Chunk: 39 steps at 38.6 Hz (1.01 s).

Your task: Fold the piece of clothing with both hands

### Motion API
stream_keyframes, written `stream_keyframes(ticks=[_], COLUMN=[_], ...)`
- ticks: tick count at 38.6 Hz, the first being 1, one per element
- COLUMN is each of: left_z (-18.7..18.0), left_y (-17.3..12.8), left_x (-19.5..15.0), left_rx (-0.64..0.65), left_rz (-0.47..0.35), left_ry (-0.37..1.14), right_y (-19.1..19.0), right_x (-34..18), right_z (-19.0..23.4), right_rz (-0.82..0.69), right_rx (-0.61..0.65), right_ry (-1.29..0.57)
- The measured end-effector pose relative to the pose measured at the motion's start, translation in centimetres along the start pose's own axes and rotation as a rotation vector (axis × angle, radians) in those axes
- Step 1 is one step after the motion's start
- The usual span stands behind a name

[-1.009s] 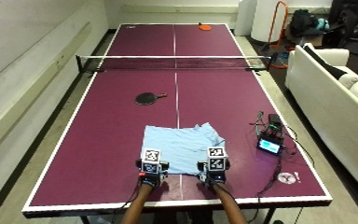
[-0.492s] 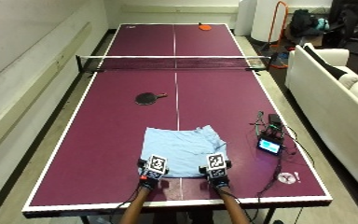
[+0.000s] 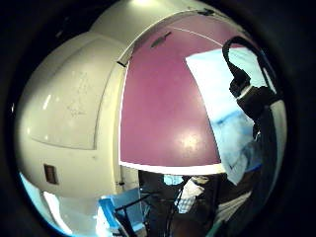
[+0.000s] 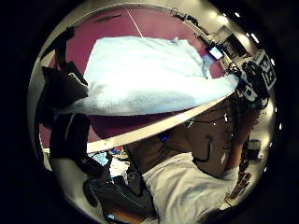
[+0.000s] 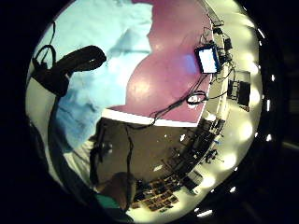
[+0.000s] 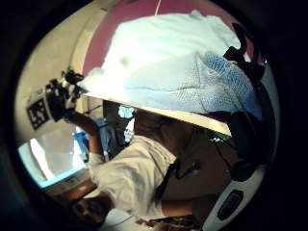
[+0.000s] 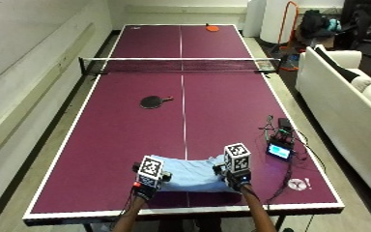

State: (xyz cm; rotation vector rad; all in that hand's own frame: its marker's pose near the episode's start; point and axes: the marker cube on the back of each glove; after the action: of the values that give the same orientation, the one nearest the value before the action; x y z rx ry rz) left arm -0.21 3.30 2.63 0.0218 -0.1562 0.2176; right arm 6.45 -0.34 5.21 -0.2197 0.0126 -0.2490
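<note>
Outside view high behind the person, four palm views close over garment (image 7: pixel 189 173) and table (image 7: pixel 108 145)

A recreation or lounge room in an office-like building: a purple table-tennis table (image 7: pixel 108 145) with a stretched black net (image 7: pixel 180 65) fills the floor, a white sofa (image 7: pixel 349 104) lines one side, a whiteboard wall (image 7: pixel 18 43) the other.

We see a purple counter (image 7: pixel 108 130) crossed by a net (image 7: pixel 180 65), a black paddle (image 7: pixel 153 101) lying near its middle, an orange paddle (image 7: pixel 212 28) at the far end, a small lit screen (image 7: pixel 278 152) with cables (image 7: pixel 287 181) near the right edge, and a white sofa (image 7: pixel 349 101) beside it.
</note>
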Motion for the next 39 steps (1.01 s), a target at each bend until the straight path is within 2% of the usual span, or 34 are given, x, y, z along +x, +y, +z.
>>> stream_keyframes(ticks=[4,11,14,18,23,26,28,30,32,34,36,38,39], left_z=[-1.6,-2.1,-0.8,1.9,-0.8,-0.3,0.1,0.1,0.2,1.3,3.6,5.0,5.5], left_y=[-1.6,-7.5,-10.0,-13.1,-11.4,-11.4,-11.8,-12.3,-12.8,-13.5,-15.6,-17.2,-17.0], left_x=[-0.7,-1.2,-1.3,-1.4,-1.2,-1.1,-1.2,-1.4,-1.4,-1.4,-1.9,-2.5,-2.4], left_rx=[0.03,0.018,-0.037,-0.151,-0.245,-0.241,-0.205,-0.123,-0.025,0.076,0.239,0.412,0.434], left_rz=[-0.033,-0.112,-0.124,-0.147,-0.175,-0.182,-0.193,-0.203,-0.211,-0.222,-0.229,-0.235,-0.235], left_ry=[-0.02,-0.071,-0.094,-0.128,-0.135,-0.127,-0.135,-0.134,-0.103,-0.052,-0.018,-0.009,0.0], right_y=[-0.9,-7.2,-7.8,-8.6,-11.8,-12.4,-12.4,-12.1,-11.7,-11.3,-11.2,-11.6,-12.1], right_x=[0.3,1.3,0.5,-0.6,-0.4,0.0,0.1,0.3,0.6,1.5,3.1,5.0,5.8], right_z=[-3.2,-6.2,-7.4,-8.1,-6.4,-5.4,-4.9,-4.8,-5.0,-5.2,-4.5,-2.1,-0.5], right_rz=[0.056,0.183,0.229,0.26,0.254,0.293,0.309,0.302,0.307,0.335,0.383,0.443,0.471], right_rx=[0.042,0.098,0.068,-0.037,-0.089,-0.137,-0.142,-0.094,0.022,0.217,0.403,0.476,0.482], right_ry=[-0.014,-0.036,-0.038,-0.008,0.027,0.024,0.001,-0.029,-0.06,-0.091,-0.122,-0.181,-0.218])
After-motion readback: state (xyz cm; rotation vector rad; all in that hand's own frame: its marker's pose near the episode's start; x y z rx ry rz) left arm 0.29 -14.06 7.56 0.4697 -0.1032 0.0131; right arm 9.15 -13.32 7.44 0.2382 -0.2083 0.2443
